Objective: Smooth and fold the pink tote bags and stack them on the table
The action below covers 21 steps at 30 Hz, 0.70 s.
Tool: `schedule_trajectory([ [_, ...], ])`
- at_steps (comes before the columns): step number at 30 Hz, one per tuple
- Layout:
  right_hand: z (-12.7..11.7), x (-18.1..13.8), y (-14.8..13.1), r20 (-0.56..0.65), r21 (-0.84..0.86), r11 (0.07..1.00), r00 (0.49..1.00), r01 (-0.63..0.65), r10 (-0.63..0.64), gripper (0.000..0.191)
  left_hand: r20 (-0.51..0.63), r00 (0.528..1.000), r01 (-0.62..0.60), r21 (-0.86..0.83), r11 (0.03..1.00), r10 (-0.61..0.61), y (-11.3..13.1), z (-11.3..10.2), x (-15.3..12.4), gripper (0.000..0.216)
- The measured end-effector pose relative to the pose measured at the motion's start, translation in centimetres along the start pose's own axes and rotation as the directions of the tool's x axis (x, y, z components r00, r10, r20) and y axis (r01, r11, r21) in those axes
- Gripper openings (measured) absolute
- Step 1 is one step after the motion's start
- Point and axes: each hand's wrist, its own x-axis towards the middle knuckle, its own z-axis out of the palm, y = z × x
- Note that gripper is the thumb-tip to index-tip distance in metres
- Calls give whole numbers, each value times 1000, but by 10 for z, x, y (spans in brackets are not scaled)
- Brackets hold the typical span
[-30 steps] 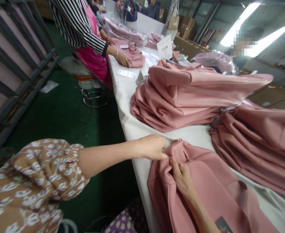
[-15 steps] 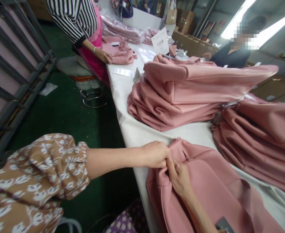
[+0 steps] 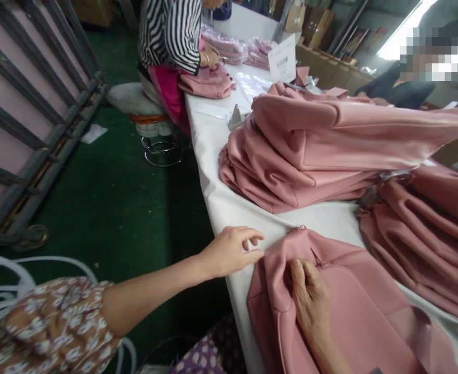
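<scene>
Pink garment lies under our right hand, pressed flat on its fold; our left hand, fingers loosely spread, hovers just beside it. Overhanging the counter edge, it may slide off.

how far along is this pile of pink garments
Done, it seems: a folded stack lies on the white table. In hand: the right hand presses one pink garment at the table edge, the left hand touching its fold. Left: likely the looser pile to the right.
</scene>
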Motion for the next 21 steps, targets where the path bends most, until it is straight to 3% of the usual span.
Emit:
schedule_trajectory([
  [2,-1,0,0,7,-8,1000,1000,12,-11,38,118,981,-161,84,983,151,6,7,10,25],
  [4,-1,1,0,12,-7,1000,1000,14,-14,38,200,956,-237,102,966,213,7,14,19,15],
  [11,0,3,-1,50,-9,1000,999,-10,10,35,337,908,-301,113,947,248,5,25,42,5],
  [13,0,3,-2,48,-14,1000,999,-12,13,34,328,911,-300,103,948,252,4,24,41,6],
  [15,-1,4,-4,9,-26,999,1000,23,-22,29,251,942,-242,58,968,221,2,24,36,6],
  [18,-4,3,-3,-31,-73,979,981,189,-191,18,118,989,-79,-53,995,85,-5,25,25,6],
  [21,-7,-2,5,115,-131,933,940,334,-321,24,59,998,13,-107,994,-7,-11,30,17,8],
])
